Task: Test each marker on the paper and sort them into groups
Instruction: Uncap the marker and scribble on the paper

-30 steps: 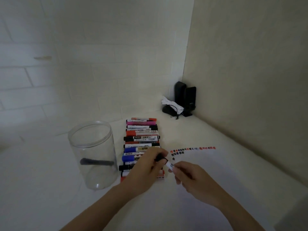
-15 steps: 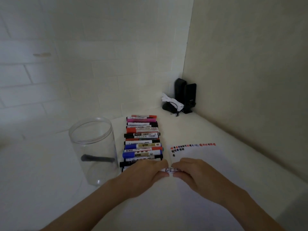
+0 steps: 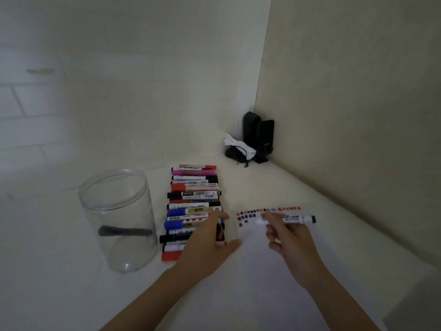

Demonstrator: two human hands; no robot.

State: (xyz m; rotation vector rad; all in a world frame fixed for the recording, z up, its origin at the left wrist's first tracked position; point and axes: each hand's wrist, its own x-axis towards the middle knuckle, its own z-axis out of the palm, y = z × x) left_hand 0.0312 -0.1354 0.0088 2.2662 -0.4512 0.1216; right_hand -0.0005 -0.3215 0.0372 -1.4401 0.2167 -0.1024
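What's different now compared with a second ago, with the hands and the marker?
The hands parted: the right hand carried the white-barrelled marker right over the white paper, while the left hand drew back toward the row of markers. The clear plastic jar stayed put.

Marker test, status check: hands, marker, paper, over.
Right hand grips marker over the paper, below the test marks. Left hand holds a small item, unclear. Nothing in the way.

The pale worktop (image 3: 59, 271) carries a clear jar (image 3: 118, 220), a row of markers (image 3: 193, 206), scribbled paper (image 3: 274, 271) and black gadgets (image 3: 257, 139) in the corner.
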